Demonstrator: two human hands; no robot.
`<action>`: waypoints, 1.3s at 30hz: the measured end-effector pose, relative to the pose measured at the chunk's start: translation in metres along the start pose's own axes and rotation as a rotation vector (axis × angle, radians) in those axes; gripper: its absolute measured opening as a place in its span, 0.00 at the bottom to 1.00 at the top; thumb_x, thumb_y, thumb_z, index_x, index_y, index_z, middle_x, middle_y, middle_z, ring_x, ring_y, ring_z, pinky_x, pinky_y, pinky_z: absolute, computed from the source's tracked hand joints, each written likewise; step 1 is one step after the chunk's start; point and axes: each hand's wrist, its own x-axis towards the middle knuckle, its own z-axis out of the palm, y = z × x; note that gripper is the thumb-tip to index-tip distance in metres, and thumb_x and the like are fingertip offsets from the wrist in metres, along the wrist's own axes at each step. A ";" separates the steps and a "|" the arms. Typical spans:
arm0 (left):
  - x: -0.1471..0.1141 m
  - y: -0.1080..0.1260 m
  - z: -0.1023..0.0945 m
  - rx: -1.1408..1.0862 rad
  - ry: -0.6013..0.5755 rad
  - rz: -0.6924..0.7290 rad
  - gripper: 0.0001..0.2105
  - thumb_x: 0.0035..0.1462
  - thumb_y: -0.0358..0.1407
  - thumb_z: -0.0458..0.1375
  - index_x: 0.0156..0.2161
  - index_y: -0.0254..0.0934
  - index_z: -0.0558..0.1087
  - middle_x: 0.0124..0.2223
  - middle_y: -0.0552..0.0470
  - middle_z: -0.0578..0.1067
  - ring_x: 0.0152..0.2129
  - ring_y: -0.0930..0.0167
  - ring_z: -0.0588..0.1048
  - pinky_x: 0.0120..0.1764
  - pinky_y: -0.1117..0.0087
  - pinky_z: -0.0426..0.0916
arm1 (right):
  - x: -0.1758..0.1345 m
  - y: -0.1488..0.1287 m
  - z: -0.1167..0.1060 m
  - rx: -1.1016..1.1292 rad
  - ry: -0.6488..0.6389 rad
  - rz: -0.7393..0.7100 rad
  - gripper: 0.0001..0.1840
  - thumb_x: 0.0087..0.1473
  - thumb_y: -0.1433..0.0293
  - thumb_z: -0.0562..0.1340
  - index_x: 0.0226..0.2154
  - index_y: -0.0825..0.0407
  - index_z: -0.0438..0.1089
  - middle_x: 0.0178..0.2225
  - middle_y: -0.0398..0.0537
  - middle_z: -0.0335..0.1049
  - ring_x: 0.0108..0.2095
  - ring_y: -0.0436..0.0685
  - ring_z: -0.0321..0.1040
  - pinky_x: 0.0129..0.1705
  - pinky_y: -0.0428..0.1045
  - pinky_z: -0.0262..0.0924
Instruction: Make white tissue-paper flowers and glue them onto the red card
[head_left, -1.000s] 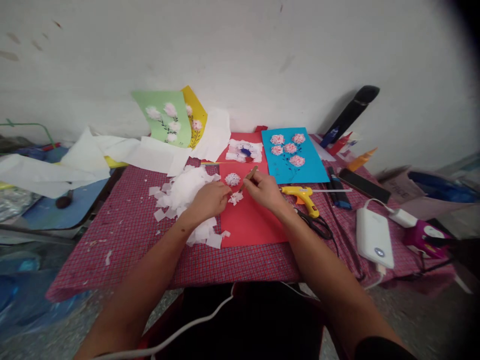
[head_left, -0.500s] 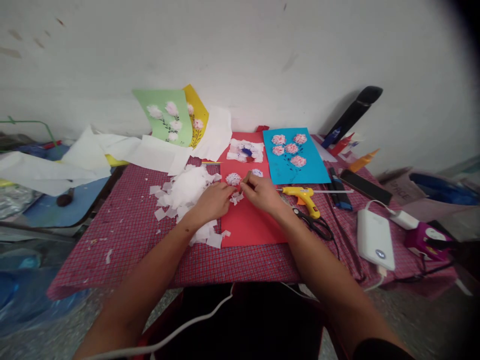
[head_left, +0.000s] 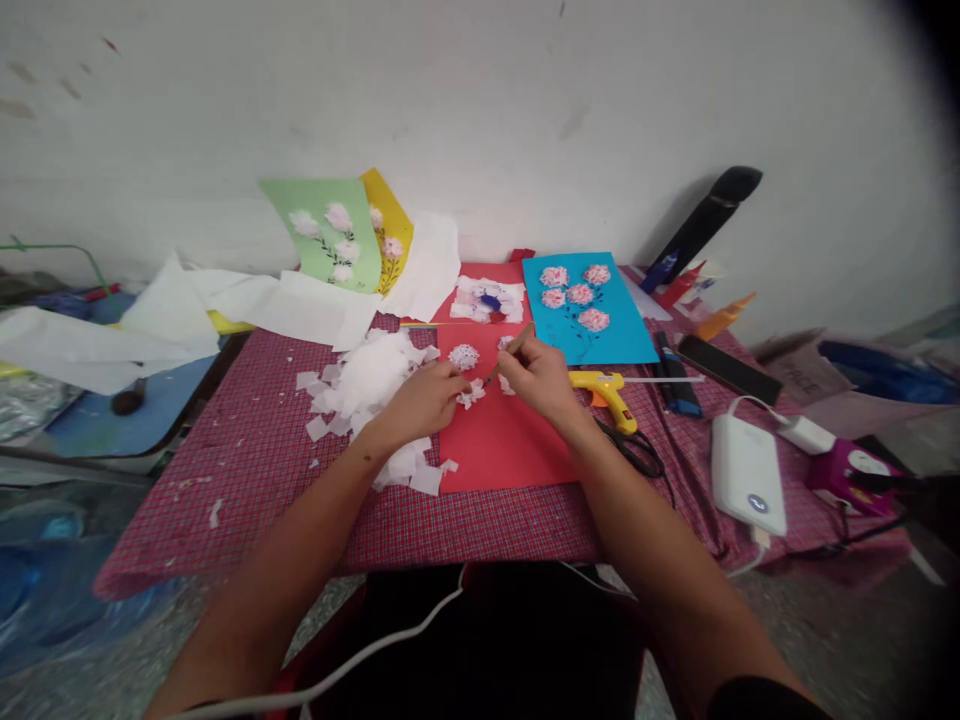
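Note:
A thin brown stick [head_left: 516,342] with a dark tip slants down from my right hand [head_left: 541,376], its fingers closed round it. The tip is just beside a small, loose paper flower [head_left: 472,393] on the red card [head_left: 510,440]. My left hand [head_left: 429,400] lies at that flower's left side, fingers stretched toward it, fingertips touching or very near it. Above it on the card sits a fuller white flower with purple specks [head_left: 464,356]. More speckled flowers are partly covered by my right hand. A heap of white paper squares [head_left: 375,380] spreads left of the card.
A blue card with pink flowers [head_left: 622,335] lies behind right. A yellow glue gun [head_left: 611,395], scissors [head_left: 634,450] and a white power bank [head_left: 746,475] are to the right. Ink-stained paper [head_left: 469,300] sits at the back; a green flower card [head_left: 300,195] leans on the wall.
My right hand has drawn back slightly to the right from the small flower, and the stick now shows at a slant. My left hand stays near the flower. The view has shifted slightly.

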 end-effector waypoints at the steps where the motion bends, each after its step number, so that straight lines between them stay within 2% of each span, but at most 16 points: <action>1: 0.000 -0.001 0.001 0.010 -0.008 0.003 0.19 0.64 0.26 0.50 0.51 0.36 0.80 0.48 0.42 0.77 0.47 0.61 0.75 0.52 0.57 0.71 | 0.000 0.000 0.000 0.003 0.002 0.000 0.12 0.57 0.62 0.60 0.25 0.49 0.67 0.23 0.43 0.69 0.26 0.54 0.63 0.29 0.50 0.53; 6: 0.000 -0.002 0.003 0.047 -0.018 -0.022 0.18 0.65 0.27 0.50 0.52 0.36 0.80 0.49 0.42 0.77 0.48 0.61 0.75 0.53 0.56 0.71 | -0.002 -0.001 0.003 -0.001 0.003 0.006 0.12 0.58 0.62 0.60 0.25 0.48 0.64 0.23 0.43 0.68 0.26 0.53 0.62 0.30 0.49 0.53; 10: 0.000 -0.002 -0.002 0.033 -0.009 -0.021 0.18 0.64 0.26 0.50 0.49 0.34 0.81 0.47 0.41 0.78 0.47 0.60 0.75 0.53 0.54 0.72 | -0.002 0.000 0.002 -0.015 -0.003 -0.009 0.12 0.58 0.62 0.60 0.25 0.48 0.64 0.23 0.42 0.67 0.25 0.53 0.61 0.30 0.50 0.54; 14: -0.002 -0.009 -0.013 0.006 0.051 -0.058 0.17 0.59 0.26 0.51 0.47 0.36 0.80 0.47 0.42 0.81 0.47 0.60 0.77 0.54 0.55 0.72 | -0.002 0.002 -0.001 0.006 0.015 -0.024 0.11 0.58 0.62 0.60 0.26 0.49 0.66 0.24 0.42 0.68 0.26 0.54 0.62 0.30 0.50 0.54; 18: -0.007 -0.018 -0.029 -0.070 0.115 -0.131 0.15 0.61 0.29 0.51 0.45 0.39 0.80 0.45 0.46 0.83 0.44 0.62 0.79 0.50 0.58 0.72 | -0.002 0.005 0.000 0.059 0.028 0.008 0.10 0.58 0.62 0.61 0.27 0.48 0.68 0.23 0.42 0.66 0.25 0.54 0.61 0.29 0.50 0.54; 20: -0.010 -0.020 -0.038 -0.158 0.097 -0.156 0.13 0.62 0.31 0.53 0.43 0.39 0.80 0.43 0.48 0.84 0.39 0.65 0.79 0.44 0.63 0.71 | -0.004 0.005 0.002 0.106 0.007 0.016 0.09 0.57 0.63 0.61 0.28 0.48 0.68 0.23 0.41 0.65 0.25 0.53 0.61 0.29 0.50 0.54; 23: -0.013 -0.015 -0.048 -0.323 -0.026 -0.167 0.10 0.59 0.34 0.57 0.40 0.39 0.81 0.34 0.52 0.82 0.29 0.69 0.76 0.36 0.68 0.67 | -0.007 0.000 0.005 0.176 -0.043 0.011 0.08 0.56 0.64 0.62 0.27 0.48 0.68 0.23 0.41 0.66 0.25 0.53 0.60 0.29 0.50 0.55; 25: -0.015 -0.008 -0.052 -0.408 -0.129 -0.153 0.09 0.58 0.34 0.58 0.38 0.40 0.81 0.33 0.53 0.81 0.28 0.70 0.76 0.34 0.69 0.65 | -0.008 -0.003 0.006 0.210 -0.073 0.012 0.09 0.55 0.64 0.62 0.25 0.49 0.68 0.24 0.41 0.65 0.25 0.52 0.60 0.29 0.50 0.54; 30: -0.033 0.018 -0.045 -0.343 -0.372 -0.049 0.07 0.57 0.37 0.60 0.34 0.39 0.80 0.33 0.51 0.81 0.30 0.68 0.77 0.35 0.68 0.66 | -0.009 -0.005 0.007 0.262 -0.068 0.044 0.09 0.54 0.64 0.63 0.26 0.48 0.68 0.23 0.41 0.65 0.25 0.52 0.60 0.28 0.49 0.55; 33: -0.046 0.034 -0.033 -0.203 -0.341 0.030 0.08 0.60 0.39 0.60 0.35 0.38 0.80 0.34 0.48 0.80 0.33 0.65 0.76 0.38 0.65 0.67 | -0.009 -0.004 0.008 0.274 -0.063 0.069 0.09 0.54 0.63 0.63 0.26 0.48 0.68 0.23 0.41 0.65 0.26 0.53 0.61 0.27 0.49 0.56; 36: -0.053 0.042 -0.022 -0.115 -0.274 0.045 0.08 0.60 0.35 0.58 0.30 0.37 0.77 0.31 0.47 0.77 0.30 0.65 0.74 0.37 0.64 0.66 | -0.009 -0.005 0.006 0.322 -0.057 0.081 0.09 0.54 0.62 0.64 0.27 0.47 0.68 0.21 0.40 0.64 0.23 0.52 0.60 0.26 0.49 0.56; 39: -0.054 0.039 -0.021 -0.187 -0.200 0.042 0.12 0.64 0.34 0.54 0.31 0.37 0.78 0.31 0.48 0.77 0.31 0.66 0.75 0.38 0.64 0.67 | -0.007 -0.006 0.000 0.407 -0.020 0.095 0.09 0.55 0.61 0.64 0.28 0.47 0.68 0.19 0.38 0.63 0.19 0.51 0.58 0.23 0.49 0.54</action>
